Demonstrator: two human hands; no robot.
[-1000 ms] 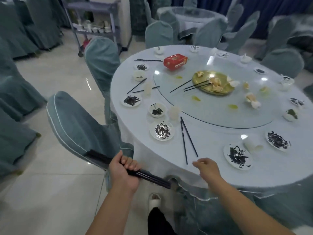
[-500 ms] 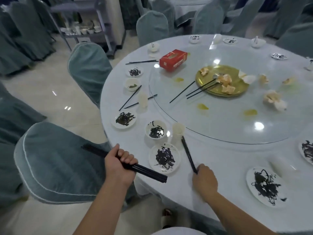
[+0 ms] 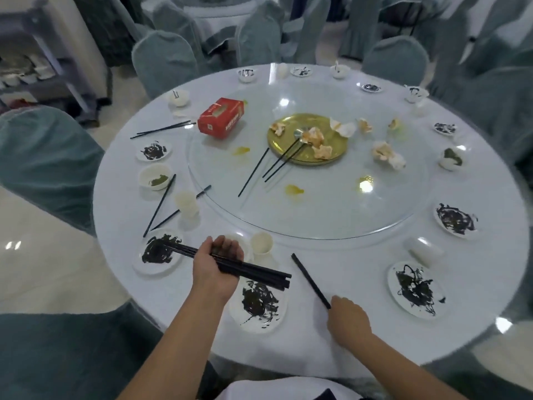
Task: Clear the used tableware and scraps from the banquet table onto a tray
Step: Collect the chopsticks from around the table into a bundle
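Observation:
My left hand (image 3: 215, 268) grips a bundle of black chopsticks (image 3: 259, 272) above the near edge of the round white table (image 3: 331, 336). My right hand (image 3: 347, 320) pinches the near end of a pair of black chopsticks (image 3: 308, 278) that lie on the cloth. A dirty white plate (image 3: 258, 306) sits between my hands, with another plate (image 3: 158, 256) to its left. More loose chopsticks (image 3: 161, 207) lie at the left and on the glass turntable (image 3: 317, 215), by a gold plate (image 3: 308, 138) with scraps.
A red tissue box (image 3: 222, 118) stands on the turntable's far left. Dirty plates, small bowls and white cups ring the table's rim. Covered chairs (image 3: 43, 166) stand close at the left and far side. A cart with crockery (image 3: 37, 70) stands at far left.
I have stepped closer and now look down over the table. My left hand has carried the chopstick bundle over the table's near edge. My right hand holds the end of the pair.

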